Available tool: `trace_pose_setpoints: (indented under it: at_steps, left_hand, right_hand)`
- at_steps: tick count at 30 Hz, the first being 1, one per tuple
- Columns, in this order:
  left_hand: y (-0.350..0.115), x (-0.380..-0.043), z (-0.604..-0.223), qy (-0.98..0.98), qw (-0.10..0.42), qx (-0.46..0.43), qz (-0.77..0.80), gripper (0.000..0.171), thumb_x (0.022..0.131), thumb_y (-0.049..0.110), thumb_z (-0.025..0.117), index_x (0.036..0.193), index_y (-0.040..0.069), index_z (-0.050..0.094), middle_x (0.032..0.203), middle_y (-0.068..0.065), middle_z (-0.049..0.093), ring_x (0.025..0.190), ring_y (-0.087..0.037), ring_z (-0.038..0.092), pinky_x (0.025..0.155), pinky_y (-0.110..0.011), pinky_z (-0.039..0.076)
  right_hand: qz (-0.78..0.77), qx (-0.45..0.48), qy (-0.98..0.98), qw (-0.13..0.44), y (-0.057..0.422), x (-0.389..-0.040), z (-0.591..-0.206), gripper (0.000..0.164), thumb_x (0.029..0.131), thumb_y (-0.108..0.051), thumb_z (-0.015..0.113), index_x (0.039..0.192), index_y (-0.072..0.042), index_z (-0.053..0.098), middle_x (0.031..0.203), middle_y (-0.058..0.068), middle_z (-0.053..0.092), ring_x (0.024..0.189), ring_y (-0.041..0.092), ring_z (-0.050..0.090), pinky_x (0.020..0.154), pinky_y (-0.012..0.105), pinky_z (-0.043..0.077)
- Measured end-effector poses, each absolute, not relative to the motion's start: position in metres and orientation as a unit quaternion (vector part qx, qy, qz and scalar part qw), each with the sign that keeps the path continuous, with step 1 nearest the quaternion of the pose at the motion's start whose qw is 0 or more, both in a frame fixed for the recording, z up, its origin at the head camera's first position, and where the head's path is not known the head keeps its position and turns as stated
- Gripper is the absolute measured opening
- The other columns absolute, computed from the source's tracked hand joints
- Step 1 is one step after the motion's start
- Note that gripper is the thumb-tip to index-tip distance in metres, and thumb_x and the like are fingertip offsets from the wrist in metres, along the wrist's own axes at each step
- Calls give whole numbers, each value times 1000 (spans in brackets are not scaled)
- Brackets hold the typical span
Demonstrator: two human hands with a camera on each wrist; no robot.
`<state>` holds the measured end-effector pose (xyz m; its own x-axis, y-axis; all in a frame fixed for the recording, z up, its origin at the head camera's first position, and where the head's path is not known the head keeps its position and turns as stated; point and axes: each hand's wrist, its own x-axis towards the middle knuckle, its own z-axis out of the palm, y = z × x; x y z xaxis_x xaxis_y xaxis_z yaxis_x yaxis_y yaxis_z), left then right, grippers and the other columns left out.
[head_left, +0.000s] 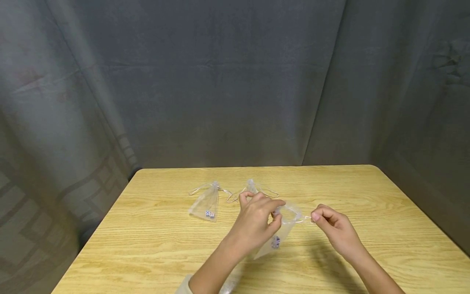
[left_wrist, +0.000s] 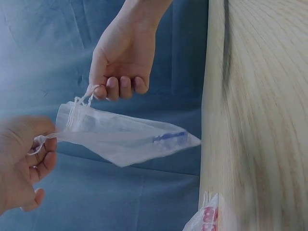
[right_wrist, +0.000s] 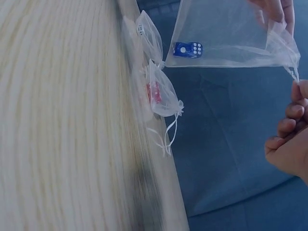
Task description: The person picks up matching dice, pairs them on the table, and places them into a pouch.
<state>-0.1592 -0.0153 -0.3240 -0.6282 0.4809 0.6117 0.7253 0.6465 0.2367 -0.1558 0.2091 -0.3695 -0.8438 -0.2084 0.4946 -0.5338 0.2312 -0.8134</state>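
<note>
A sheer white drawstring bag (head_left: pixel 280 228) hangs between my hands over the table, its mouth partly spread and its lower corner tilted down. Inside, near the bottom, lie blue dice (right_wrist: pixel 187 49) with white dots. My left hand (head_left: pixel 257 216) pinches the bag's mouth on one side, a loop of cord showing by its fingers in the left wrist view. On the opposite side my right hand (head_left: pixel 335 230) pinches the white drawstring (right_wrist: pixel 293 73) between thumb and forefinger, the cord drawn out from the bag's neck.
Another sheer bag (head_left: pixel 205 202) with white dice lies on the wooden table (head_left: pixel 147 253) to the left, its neck gathered. Behind my left hand is a further gathered bag (head_left: pixel 251 186); red dice (right_wrist: pixel 155 92) show in it. Grey curtain (head_left: pixel 220 81) surrounds the table's far side.
</note>
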Motion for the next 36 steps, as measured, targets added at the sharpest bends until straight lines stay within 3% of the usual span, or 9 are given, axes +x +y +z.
trace_pose_setpoints:
  at_steps: [9,18,24,29,36]
  left_hand:
    - [-15,-161,-326,-880,251,-314,-253,33,82,18,70,113,10,63,80,11,65,80,-3,50,89,-42,24]
    - [-17,-163,-327,-864,265,-274,-327,25,83,17,67,106,8,66,80,5,68,76,-5,53,86,-43,24]
    - [-17,-163,-329,-847,273,-258,-376,13,84,17,66,91,7,68,80,5,68,72,-3,54,89,-45,22]
    - [-19,-164,-330,-814,242,-257,-462,14,85,20,64,87,7,68,84,3,69,79,-3,60,89,-43,20]
    - [-21,-165,-327,-769,212,-246,-551,12,83,18,66,86,6,69,84,1,70,79,-4,64,84,-38,21]
  right_hand:
    - [599,258,-734,190,210,-159,-371,24,92,12,42,77,-5,52,71,0,42,66,12,37,57,28,29]
    - [622,246,-714,206,212,-159,-368,25,92,12,42,77,-4,55,70,-2,43,66,11,37,57,25,30]
    - [637,225,-705,217,212,-159,-367,24,93,10,43,78,-2,56,72,-2,48,69,11,40,63,22,34]
    - [652,199,-699,214,212,-158,-365,21,94,7,44,79,-1,57,74,-2,50,72,12,41,67,21,36]
    - [653,160,-701,237,214,-157,-364,22,94,5,46,77,-2,59,72,-2,49,69,10,40,61,21,34]
